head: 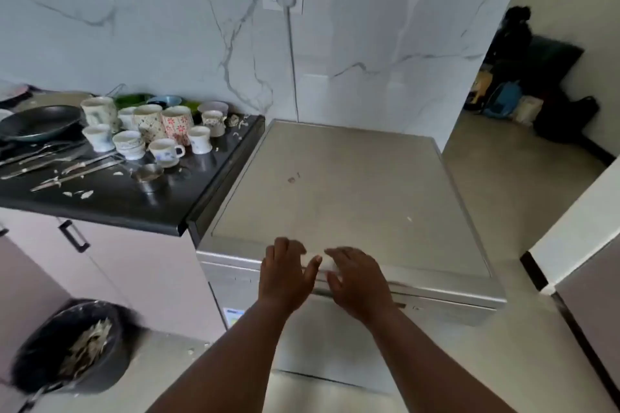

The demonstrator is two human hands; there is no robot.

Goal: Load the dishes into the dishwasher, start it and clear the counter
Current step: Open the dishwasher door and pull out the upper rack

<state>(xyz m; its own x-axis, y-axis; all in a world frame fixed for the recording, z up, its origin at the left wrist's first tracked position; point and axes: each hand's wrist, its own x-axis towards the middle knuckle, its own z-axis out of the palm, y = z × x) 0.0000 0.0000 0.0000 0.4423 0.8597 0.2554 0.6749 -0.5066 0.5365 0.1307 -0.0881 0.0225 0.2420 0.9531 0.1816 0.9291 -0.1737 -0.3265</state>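
Dishwasher: silver freestanding dishwasher [339,184] with a flat steel top, right of black counter [110,198], door closed.
Left hand [285,275]: fingers spread, relaxed, over the front top edge.
Right hand [359,282]: same, just beside; contact unclear.
Dishes: patterned ceramic mugs [151,131] and cutlery [60,164] on counter.
Room: open floor to the right.

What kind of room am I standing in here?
Most likely a home kitchen: a dark counter crowded with mugs, a pan and cutlery, with a dishwasher beside it, plugged into a marble-look wall.
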